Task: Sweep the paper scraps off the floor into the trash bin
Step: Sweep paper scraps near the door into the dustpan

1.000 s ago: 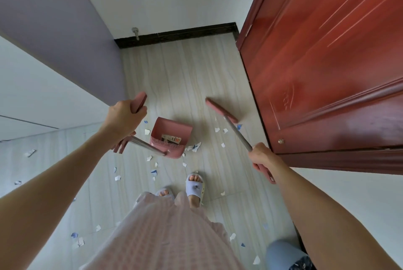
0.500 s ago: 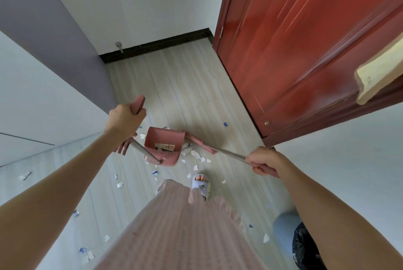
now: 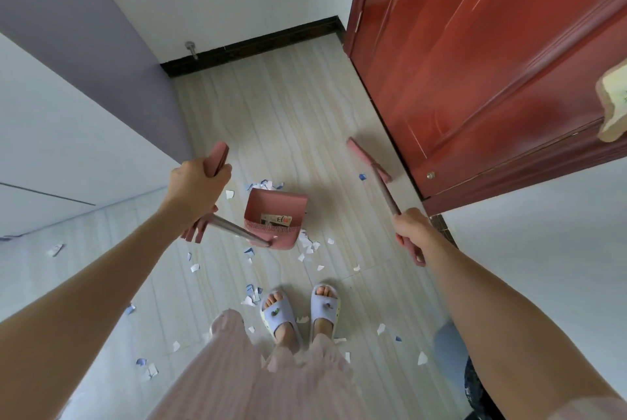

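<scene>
The broom (image 3: 369, 162) has swung out doorward, right hand (image 3: 412, 229) gripping it; left hand (image 3: 195, 187) grips the dustpan (image 3: 274, 218).

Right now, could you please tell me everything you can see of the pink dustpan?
The dustpan is pink, apparently plastic: an open box-shaped pan with a comb-toothed edge and a metal-looking shaft rising to a pink handle. The left hand grips that handle. The pan sits at floor level ahead of the feet. One printed scrap lies inside; paper scraps are scattered around it.

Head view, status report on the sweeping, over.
Left hand grips dustpan handle; right hand grips broom. Paper scraps litter floor. Nothing blocking.
</scene>
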A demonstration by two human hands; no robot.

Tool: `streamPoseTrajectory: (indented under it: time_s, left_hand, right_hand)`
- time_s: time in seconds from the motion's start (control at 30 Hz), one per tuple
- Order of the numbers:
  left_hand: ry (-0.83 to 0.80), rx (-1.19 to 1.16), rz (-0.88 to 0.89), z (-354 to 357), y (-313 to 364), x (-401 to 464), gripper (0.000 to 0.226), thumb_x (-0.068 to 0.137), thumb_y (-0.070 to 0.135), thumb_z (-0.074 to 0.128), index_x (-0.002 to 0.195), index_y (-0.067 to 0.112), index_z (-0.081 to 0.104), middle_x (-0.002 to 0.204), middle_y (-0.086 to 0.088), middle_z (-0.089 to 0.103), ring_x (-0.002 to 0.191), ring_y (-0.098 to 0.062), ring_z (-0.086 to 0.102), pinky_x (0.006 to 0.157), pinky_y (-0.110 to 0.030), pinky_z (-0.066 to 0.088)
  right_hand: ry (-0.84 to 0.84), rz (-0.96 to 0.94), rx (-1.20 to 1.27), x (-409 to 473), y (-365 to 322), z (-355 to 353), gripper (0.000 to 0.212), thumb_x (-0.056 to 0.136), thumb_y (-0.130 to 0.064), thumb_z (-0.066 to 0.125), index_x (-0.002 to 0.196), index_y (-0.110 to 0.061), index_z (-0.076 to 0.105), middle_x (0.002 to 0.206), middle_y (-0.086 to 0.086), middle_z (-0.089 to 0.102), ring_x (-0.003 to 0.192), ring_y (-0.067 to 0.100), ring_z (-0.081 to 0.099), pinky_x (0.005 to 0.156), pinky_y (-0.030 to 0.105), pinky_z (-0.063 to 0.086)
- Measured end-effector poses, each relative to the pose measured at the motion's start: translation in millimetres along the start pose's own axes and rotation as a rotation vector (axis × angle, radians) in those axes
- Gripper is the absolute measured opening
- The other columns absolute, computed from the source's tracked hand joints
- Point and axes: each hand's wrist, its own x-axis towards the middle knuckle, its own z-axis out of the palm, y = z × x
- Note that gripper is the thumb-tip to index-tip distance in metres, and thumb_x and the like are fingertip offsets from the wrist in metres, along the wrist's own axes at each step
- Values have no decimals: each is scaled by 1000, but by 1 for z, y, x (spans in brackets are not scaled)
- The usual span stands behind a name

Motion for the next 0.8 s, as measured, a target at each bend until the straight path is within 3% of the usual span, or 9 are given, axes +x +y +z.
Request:
streamPoseTrajectory:
  time_s: [0.07,0.2,0.33,0.43,0.57,0.67,0.8]
  left_hand:
    - [10,10,-5,7,-1,1,37,96,24,47,64,7,43,70,-15,54,49,-22,51,30,-8,35]
    - [2,22,-8,15,0,-3,36,96,26,47,64,9,44,73,-17,55,48,-23,54,30,-8,35]
    - [-19,41,7,15,2,-13,34,96,26,46,67,9,46,79,-19,57,48,-22,54,30,-8,35]
    - [-27,37,22,10,4,-18,32,96,26,47,70,7,49,76,-18,58,48,-23,56,30,-9,37]
    - [-52,32,67,4,13,-29,34,95,25,48,66,7,48,69,-14,55,55,-29,59,35,-13,43]
    - [-86,49,107,5,23,-36,35,94,26,49,66,5,50,67,-15,56,68,-34,62,59,-29,53]
    - [-127,86,149,14,43,-48,34,95,29,48,69,7,51,65,-11,56,51,-26,61,48,-24,48]
  right_hand:
    - [-3,-1,-27,5,2,5,37,94,-5,38,58,-3,47,42,6,52,39,19,49,41,21,37]
    - [-61,-3,-95,-2,14,15,26,92,0,38,68,-4,47,21,1,43,20,13,45,34,18,37]
    - [-122,-18,-140,-28,35,22,24,92,-1,39,72,1,52,27,3,48,33,17,50,43,22,45]
    - [-203,1,-157,-51,53,28,26,94,-7,35,74,0,51,25,1,45,24,12,44,42,18,41]
    - [-255,83,20,-60,77,21,23,90,-7,33,99,2,52,52,4,47,37,11,42,42,19,34]
    - [-293,120,125,-65,90,-3,15,85,-4,37,88,-2,51,60,7,47,39,11,40,43,21,29]
    - [-258,129,163,-73,115,-19,13,88,-3,40,77,-4,46,60,9,45,32,11,40,35,18,31]
